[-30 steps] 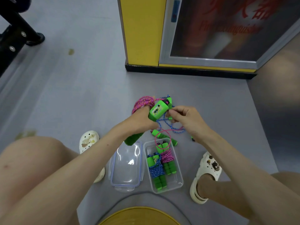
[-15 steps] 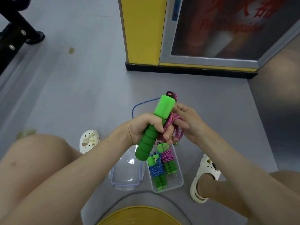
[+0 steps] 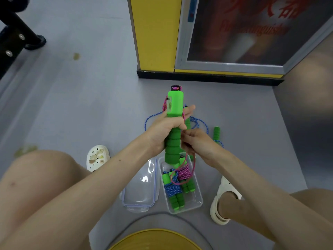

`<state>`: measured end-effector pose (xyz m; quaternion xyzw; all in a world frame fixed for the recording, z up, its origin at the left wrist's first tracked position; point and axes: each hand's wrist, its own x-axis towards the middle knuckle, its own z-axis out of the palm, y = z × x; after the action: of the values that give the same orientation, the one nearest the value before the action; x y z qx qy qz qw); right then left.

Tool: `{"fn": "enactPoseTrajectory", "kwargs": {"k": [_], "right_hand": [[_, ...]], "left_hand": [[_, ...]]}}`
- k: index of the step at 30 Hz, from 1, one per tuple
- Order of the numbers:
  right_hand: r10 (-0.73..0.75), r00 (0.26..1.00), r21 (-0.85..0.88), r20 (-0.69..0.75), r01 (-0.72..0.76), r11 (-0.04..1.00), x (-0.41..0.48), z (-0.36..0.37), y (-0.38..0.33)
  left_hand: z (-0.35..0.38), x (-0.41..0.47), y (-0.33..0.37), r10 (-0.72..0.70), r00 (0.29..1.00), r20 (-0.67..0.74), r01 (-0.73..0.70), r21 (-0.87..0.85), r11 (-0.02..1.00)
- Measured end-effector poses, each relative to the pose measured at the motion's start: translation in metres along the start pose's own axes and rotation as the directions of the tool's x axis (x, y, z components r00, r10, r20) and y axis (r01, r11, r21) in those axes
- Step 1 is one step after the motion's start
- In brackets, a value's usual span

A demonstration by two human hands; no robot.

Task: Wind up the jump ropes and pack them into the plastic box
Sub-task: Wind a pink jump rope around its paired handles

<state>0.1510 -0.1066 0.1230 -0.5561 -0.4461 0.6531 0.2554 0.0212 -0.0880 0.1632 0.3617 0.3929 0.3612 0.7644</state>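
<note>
The left hand (image 3: 164, 129) is wrapped tight around a green jump rope handle (image 3: 173, 123), holding it upright above the floor, its boxy counter end pointing away from the person. The right hand (image 3: 199, 144) sits just beside it, touching the foam grip, its fingers (image 3: 187, 136) pinched on the pink rope (image 3: 180, 175), which hangs down in a loop into the plastic box (image 3: 197, 201).

There is only the head view. The clear box stands on the grey floor (image 3: 81, 109) between the person's feet, directly under the hands. Two wound ropes already lie in it, side by side: a blue-wound bundle (image 3: 173, 193) at the left and a pink-wound bundle (image 3: 185, 175) at the right. The strip along the box's right wall looks bare. The lid (image 3: 140, 186) lies flat, touching the box's left edge.

Beyond the hands a loose blue rope (image 3: 200, 123) sprawls on the floor, with one of its green handles (image 3: 216, 133) lying to the right of the right hand. A white clog (image 3: 97, 156) rests left of the lid and another clog (image 3: 223, 201) close to the box's right side, so the box is hemmed in by lid and shoe. Bare knees frame both lower corners. A yellow cabinet (image 3: 155, 33) closes off the floor ahead; open floor stretches to the left, up to a black frame (image 3: 14, 38) in the far corner.
</note>
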Motion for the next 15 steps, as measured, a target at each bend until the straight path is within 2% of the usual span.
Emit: {"fn": "enactPoseTrajectory", "kwargs": {"k": [2,3,6,8,9,12,15], "right_hand": [[-0.014,1.000,-0.028,0.028,0.015,0.999,-0.003,-0.001,-0.001],[-0.022,0.999,-0.044,0.039,0.024,0.999,-0.003,-0.002,0.000],[-0.040,0.998,-0.078,0.040,0.043,0.996,-0.003,-0.005,-0.001],[-0.051,0.998,-0.070,0.026,0.052,0.996,-0.002,-0.006,-0.003],[-0.058,0.998,-0.054,0.016,0.059,0.997,-0.001,-0.008,-0.003],[-0.089,0.996,0.013,-0.021,0.090,0.996,0.003,-0.013,-0.005],[-0.107,0.990,0.002,-0.090,0.107,0.994,0.008,-0.020,-0.004]], "left_hand": [[-0.005,0.001,0.002,0.020,0.995,-0.101,0.006,0.255,0.967],[-0.009,0.002,0.003,0.043,0.989,-0.145,0.019,0.397,0.918],[-0.018,0.005,0.000,0.106,0.979,-0.172,0.063,0.757,0.650],[-0.024,0.007,-0.007,0.123,0.981,-0.152,0.062,0.838,0.542],[-0.027,0.007,-0.010,0.111,0.984,-0.140,0.062,0.851,0.522],[-0.036,0.006,-0.012,-0.001,0.988,-0.154,0.139,0.890,0.433],[-0.039,-0.001,-0.006,-0.194,0.965,-0.179,0.254,0.828,0.500]]}}
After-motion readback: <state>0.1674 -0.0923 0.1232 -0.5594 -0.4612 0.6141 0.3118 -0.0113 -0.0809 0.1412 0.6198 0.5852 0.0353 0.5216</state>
